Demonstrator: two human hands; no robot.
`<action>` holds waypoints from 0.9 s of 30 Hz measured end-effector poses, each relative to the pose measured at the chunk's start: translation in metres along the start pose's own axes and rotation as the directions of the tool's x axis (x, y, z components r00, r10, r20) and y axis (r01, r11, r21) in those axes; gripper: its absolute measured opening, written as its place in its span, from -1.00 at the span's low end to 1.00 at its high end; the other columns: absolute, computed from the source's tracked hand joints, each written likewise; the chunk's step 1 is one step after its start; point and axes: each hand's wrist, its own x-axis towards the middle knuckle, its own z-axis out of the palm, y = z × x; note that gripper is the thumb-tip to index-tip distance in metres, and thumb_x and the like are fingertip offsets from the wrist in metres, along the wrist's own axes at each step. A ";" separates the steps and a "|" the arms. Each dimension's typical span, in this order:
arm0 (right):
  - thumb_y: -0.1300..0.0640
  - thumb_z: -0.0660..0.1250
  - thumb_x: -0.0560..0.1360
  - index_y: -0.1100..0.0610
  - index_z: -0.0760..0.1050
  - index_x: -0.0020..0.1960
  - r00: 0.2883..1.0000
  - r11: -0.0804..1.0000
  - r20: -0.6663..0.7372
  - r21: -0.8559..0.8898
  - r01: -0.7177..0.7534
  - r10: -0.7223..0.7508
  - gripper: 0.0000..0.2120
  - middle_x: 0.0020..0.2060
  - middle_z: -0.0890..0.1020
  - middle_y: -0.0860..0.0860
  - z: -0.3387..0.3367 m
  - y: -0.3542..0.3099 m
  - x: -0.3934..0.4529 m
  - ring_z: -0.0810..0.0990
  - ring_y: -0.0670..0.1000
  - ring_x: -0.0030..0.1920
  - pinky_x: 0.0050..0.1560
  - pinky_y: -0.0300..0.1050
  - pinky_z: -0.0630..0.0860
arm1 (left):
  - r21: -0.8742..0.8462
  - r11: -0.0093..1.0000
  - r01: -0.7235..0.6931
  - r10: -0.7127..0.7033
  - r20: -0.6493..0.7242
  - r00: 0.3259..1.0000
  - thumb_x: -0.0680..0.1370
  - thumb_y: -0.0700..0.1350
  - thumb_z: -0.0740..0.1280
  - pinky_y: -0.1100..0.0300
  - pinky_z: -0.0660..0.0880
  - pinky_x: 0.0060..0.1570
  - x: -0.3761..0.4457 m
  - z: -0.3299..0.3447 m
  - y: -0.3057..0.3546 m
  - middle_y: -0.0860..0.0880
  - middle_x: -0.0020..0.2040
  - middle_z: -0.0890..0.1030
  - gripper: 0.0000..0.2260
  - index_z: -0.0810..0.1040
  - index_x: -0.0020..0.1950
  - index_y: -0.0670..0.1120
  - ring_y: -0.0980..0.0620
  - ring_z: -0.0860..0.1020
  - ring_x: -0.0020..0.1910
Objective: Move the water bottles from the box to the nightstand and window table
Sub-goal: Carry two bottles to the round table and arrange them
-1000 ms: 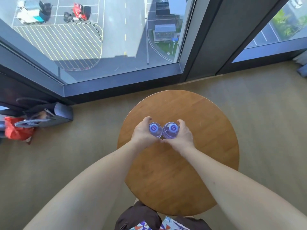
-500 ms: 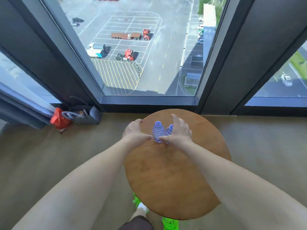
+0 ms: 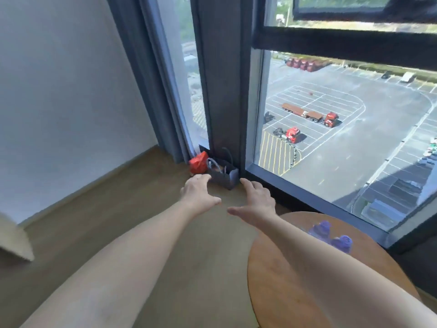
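Two clear water bottles with purple caps stand side by side on the round wooden window table [image 3: 295,292] at the lower right: one bottle [image 3: 320,229] farther back, the other [image 3: 343,242] nearer, partly hidden by my right forearm. My left hand [image 3: 197,194] and my right hand [image 3: 256,202] are stretched out over the floor to the left of the table, fingers spread, holding nothing. Neither hand touches a bottle. No box or nightstand is in view.
A grey paper bag [image 3: 223,172] and a red bag [image 3: 197,163] sit on the floor by the window frame, just beyond my hands. A blue curtain [image 3: 153,79] hangs left of the glass. A pale furniture corner [image 3: 14,242] juts in at the left edge.
Both hands have let go of the two bottles, which stay standing on the table. My view has swung left, and my arms now reach over the floor.
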 end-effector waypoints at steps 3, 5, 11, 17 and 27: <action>-0.29 0.52 0.29 -0.19 0.14 0.56 0.988 0.989 0.048 -0.014 0.149 -0.148 -0.04 0.49 0.32 -0.05 0.028 -0.074 -0.005 0.30 0.13 0.45 0.40 0.09 0.31 | -0.007 0.995 0.100 -0.100 -0.084 0.991 0.46 0.11 0.50 -0.03 0.34 0.45 -0.027 -0.042 -0.069 -0.01 0.55 0.36 -0.30 0.35 0.55 0.01 -0.07 0.31 0.53; -0.30 0.52 0.29 -0.19 0.15 0.55 0.967 0.968 0.060 -0.030 0.248 -0.246 -0.05 0.47 0.33 -0.06 0.052 -0.127 -0.015 0.31 0.12 0.43 0.38 0.08 0.31 | 0.008 0.987 0.163 -0.160 -0.138 0.977 0.49 0.13 0.48 -0.03 0.29 0.48 -0.052 -0.066 -0.120 -0.03 0.55 0.35 -0.31 0.34 0.56 0.00 -0.08 0.27 0.54; -0.31 0.53 0.29 -0.19 0.15 0.55 0.851 0.861 0.203 -0.065 0.505 -0.484 -0.04 0.47 0.33 -0.04 0.140 -0.279 -0.073 0.30 0.12 0.44 0.39 0.08 0.29 | -0.077 0.900 0.430 -0.435 -0.228 0.871 0.48 0.14 0.49 -0.03 0.26 0.49 -0.157 -0.128 -0.289 -0.04 0.54 0.37 -0.30 0.34 0.56 0.02 -0.11 0.27 0.53; -0.30 0.54 0.30 -0.19 0.13 0.57 0.703 0.728 0.312 -0.051 0.684 -0.639 -0.03 0.49 0.32 -0.02 0.228 -0.417 -0.146 0.29 0.13 0.47 0.41 0.11 0.29 | -0.174 0.766 0.619 -0.640 -0.291 0.711 0.50 0.16 0.48 -0.06 0.23 0.51 -0.275 -0.172 -0.431 -0.06 0.53 0.37 -0.31 0.33 0.57 0.03 -0.15 0.26 0.53; -0.26 0.53 0.32 -0.17 0.12 0.58 0.277 0.379 0.550 0.079 0.922 -0.788 -0.04 0.51 0.31 0.00 0.369 -0.596 -0.310 0.29 0.15 0.47 0.40 0.12 0.31 | -0.330 0.421 0.845 -0.891 -0.325 0.317 0.53 0.23 0.41 -0.13 0.28 0.47 -0.489 -0.188 -0.584 -0.03 0.57 0.31 -0.32 0.29 0.59 0.08 -0.14 0.27 0.52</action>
